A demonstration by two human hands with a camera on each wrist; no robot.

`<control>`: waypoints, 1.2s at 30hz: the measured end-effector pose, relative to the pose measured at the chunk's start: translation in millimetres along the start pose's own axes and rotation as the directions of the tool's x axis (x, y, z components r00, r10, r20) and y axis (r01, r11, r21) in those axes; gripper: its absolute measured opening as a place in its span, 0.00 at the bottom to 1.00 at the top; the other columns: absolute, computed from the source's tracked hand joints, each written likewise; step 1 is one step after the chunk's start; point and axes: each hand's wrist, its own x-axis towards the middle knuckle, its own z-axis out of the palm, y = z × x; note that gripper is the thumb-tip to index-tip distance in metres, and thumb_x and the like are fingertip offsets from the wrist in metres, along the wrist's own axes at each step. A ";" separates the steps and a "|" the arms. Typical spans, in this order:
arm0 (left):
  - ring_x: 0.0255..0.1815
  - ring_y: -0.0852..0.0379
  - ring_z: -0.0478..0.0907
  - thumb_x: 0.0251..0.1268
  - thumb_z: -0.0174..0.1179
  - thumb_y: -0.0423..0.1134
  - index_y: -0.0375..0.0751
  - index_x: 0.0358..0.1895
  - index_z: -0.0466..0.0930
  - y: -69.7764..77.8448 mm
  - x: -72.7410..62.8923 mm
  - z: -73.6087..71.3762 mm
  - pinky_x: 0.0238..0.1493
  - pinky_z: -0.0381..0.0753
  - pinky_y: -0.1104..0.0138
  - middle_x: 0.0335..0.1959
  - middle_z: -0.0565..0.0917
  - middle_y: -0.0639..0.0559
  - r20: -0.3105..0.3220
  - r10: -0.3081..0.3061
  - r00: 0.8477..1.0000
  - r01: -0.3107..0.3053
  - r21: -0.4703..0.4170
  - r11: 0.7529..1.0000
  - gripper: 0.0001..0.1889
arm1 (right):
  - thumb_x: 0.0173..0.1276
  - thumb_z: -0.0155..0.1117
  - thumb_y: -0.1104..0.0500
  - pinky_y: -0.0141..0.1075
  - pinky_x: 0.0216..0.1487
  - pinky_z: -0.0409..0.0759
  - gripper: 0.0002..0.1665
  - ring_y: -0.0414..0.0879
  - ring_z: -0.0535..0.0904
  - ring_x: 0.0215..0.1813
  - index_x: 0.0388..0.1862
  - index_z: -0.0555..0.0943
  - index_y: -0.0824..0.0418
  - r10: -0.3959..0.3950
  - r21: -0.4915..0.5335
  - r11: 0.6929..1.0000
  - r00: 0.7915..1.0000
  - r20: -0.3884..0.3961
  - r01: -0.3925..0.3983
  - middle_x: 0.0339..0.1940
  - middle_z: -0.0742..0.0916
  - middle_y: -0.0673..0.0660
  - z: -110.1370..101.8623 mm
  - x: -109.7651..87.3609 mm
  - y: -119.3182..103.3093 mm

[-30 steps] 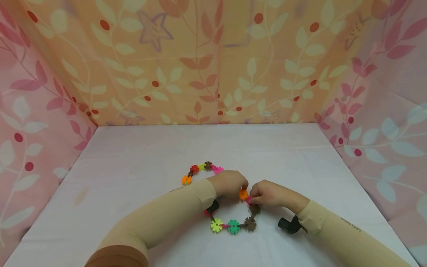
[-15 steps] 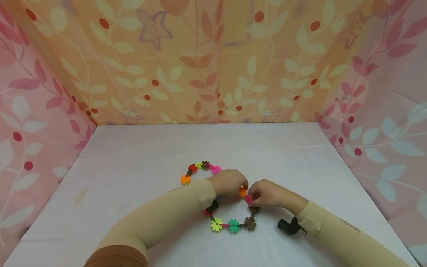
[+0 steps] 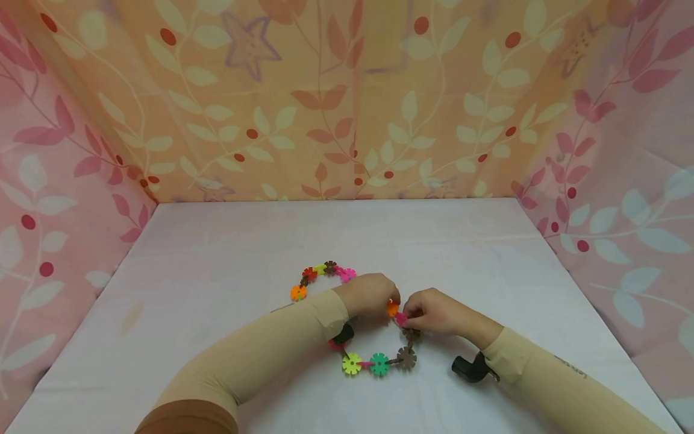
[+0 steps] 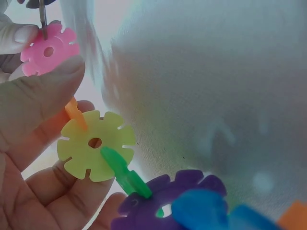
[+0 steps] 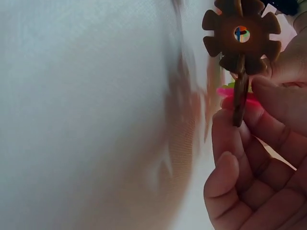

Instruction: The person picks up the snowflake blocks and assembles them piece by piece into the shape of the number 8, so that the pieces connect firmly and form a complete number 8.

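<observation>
A chain of notched, flower-shaped plastic discs in several colours lies on the white table, curving in two loops. My left hand (image 3: 373, 295) pinches an orange disc (image 3: 393, 309) of it between thumb and fingers; its palm and wrist hide the middle of the chain. In the left wrist view, a yellow disc (image 4: 96, 146), a green one (image 4: 125, 176) and a purple one (image 4: 158, 203) run beneath that hand. Facing it, my right hand (image 3: 438, 311) pinches the pink disc (image 3: 400, 319) linked beside the orange one. Brown discs (image 5: 241, 37) hang on from the pink one.
Nearer me, the lower loop rests on the table (image 3: 217, 241) with a lime disc (image 3: 351, 364) and a green disc (image 3: 379, 364). The upper loop, with another orange disc (image 3: 298, 293), lies beyond my left wrist. Patterned curtains (image 3: 347, 120) enclose the back and sides.
Both hands have shifted slightly away from me, drawing the orange and pink discs along. The upper loop has slid a little to the left. Both pinches are kept.
</observation>
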 end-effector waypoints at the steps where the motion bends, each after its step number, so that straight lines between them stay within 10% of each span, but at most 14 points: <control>1: 0.43 0.61 0.75 0.52 0.65 0.42 0.51 0.46 0.82 -0.1 -0.1 -0.1 0.47 0.74 0.69 0.42 0.82 0.60 0.000 0.003 1.000 -0.003 0.001 1.000 0.16 | 0.58 0.66 0.61 0.29 0.29 0.74 0.07 0.36 0.71 0.27 0.21 0.82 0.54 -0.002 0.006 1.000 1.000 -0.002 0.002 0.22 0.78 0.43 -0.1 -0.1 0.0; 18: 0.43 0.62 0.74 0.53 0.62 0.34 0.50 0.46 0.83 -3.0 -0.1 2.6 0.48 0.73 0.70 0.41 0.81 0.60 0.015 -0.003 1.000 0.003 -0.023 1.000 0.15 | 0.59 0.64 0.62 0.29 0.29 0.73 0.06 0.35 0.71 0.27 0.23 0.83 0.54 -0.028 -0.029 0.999 0.999 -0.045 0.027 0.23 0.78 0.42 2.9 0.6 4.7; 26: 0.28 0.61 0.69 0.52 0.61 0.31 0.47 0.33 0.83 -3.1 0.2 3.5 0.31 0.70 0.73 0.25 0.77 0.60 -0.003 0.072 0.997 -0.072 0.004 0.997 0.07 | 0.59 0.63 0.64 0.28 0.28 0.72 0.08 0.34 0.69 0.26 0.21 0.81 0.55 -0.090 -0.078 0.993 0.995 -0.051 0.086 0.21 0.77 0.42 3.4 4.4 1.9; 36: 0.27 0.61 0.67 0.51 0.62 0.32 0.48 0.28 0.81 -8.3 -0.1 6.2 0.29 0.69 0.73 0.23 0.76 0.60 -0.015 0.073 0.997 -0.073 0.012 0.997 0.05 | 0.58 0.63 0.65 0.29 0.27 0.70 0.09 0.35 0.69 0.25 0.19 0.81 0.57 0.011 -0.103 0.994 0.994 -0.105 -0.021 0.19 0.77 0.43 8.6 11.3 -4.6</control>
